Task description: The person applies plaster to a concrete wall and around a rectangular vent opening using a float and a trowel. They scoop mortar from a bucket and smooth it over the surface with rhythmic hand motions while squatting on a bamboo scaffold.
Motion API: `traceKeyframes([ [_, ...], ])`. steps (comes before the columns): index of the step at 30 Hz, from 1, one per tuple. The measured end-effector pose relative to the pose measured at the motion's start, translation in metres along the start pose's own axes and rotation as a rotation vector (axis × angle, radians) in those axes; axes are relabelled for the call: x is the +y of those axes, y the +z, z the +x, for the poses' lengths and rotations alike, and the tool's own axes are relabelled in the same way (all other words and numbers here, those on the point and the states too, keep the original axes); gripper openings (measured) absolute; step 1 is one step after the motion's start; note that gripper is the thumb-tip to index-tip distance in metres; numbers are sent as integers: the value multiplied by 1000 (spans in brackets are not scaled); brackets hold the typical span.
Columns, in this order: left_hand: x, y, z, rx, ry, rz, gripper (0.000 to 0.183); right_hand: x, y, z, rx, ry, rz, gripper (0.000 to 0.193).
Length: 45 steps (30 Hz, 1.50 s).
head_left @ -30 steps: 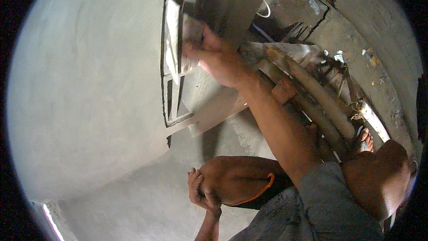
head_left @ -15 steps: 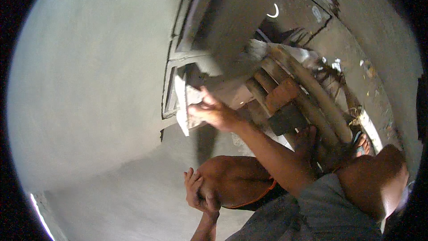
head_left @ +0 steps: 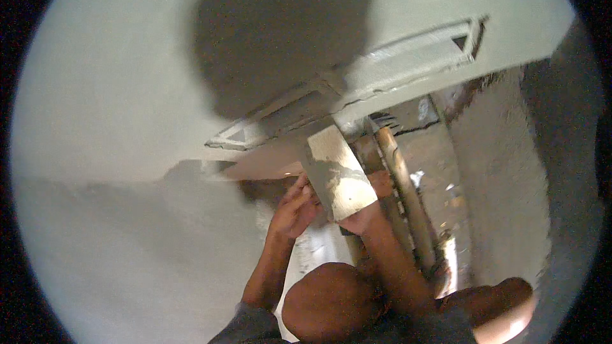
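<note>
A pale rectangular board, by its look a plastering float (head_left: 342, 175), is tilted in front of me with its flat face up, smeared with grey wet-looking mortar. Behind its lower edge my right hand (head_left: 361, 218) grips it; the fingers and any handle are hidden by the board. My left hand (head_left: 294, 211) is at the float's left side, fingers stretched upward and close to its edge. Whether they touch it I cannot tell. Beyond the float runs a long recessed frame (head_left: 414, 57) set in the grey plastered wall (head_left: 115, 89).
Round wooden poles (head_left: 405, 185) lie on the right, beside a rough floor (head_left: 440, 146) strewn with scraps. A white tube-like piece (head_left: 449, 261) lies near my right knee. My bent knee (head_left: 328, 302) is below my hands. A large shadow covers part of the wall and frame.
My view has turned toward the wall. The float has come away from the frame's edge, its flat face now showing. My left hand has left my knee and risen beside the float.
</note>
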<state>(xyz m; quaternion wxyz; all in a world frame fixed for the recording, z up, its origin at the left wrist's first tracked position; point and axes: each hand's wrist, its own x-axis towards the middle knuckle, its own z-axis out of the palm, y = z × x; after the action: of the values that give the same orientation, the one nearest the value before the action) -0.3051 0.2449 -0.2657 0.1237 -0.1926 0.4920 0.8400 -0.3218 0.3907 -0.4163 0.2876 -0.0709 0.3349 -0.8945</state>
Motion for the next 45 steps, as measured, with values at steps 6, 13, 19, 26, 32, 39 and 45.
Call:
traceKeyframes([
  [6, -58, -7, 48, -219, -70, -307, 46, -62, -15, -35, -27, -218, -861, 63],
  [13, -83, 6, 44, 208, 586, 587, 59, -114, -22, -66, 337, 690, 271, 73],
  [19, -21, -4, 76, 166, 662, -769, 62, -139, -48, -133, 709, 789, -360, 67],
  [26, 14, -5, 94, 5, 939, -855, 55, -170, -77, -157, 777, 753, -540, 63],
  [32, 22, -8, 103, 135, 1072, -619, 54, -142, -73, -152, 823, 784, -560, 68],
  [39, 33, 4, 109, 29, 1052, -967, 53, -118, -54, -149, 831, 877, -645, 70],
  [45, 20, 63, 109, 69, 959, -964, 45, -109, -58, -152, 776, 939, -655, 69],
])
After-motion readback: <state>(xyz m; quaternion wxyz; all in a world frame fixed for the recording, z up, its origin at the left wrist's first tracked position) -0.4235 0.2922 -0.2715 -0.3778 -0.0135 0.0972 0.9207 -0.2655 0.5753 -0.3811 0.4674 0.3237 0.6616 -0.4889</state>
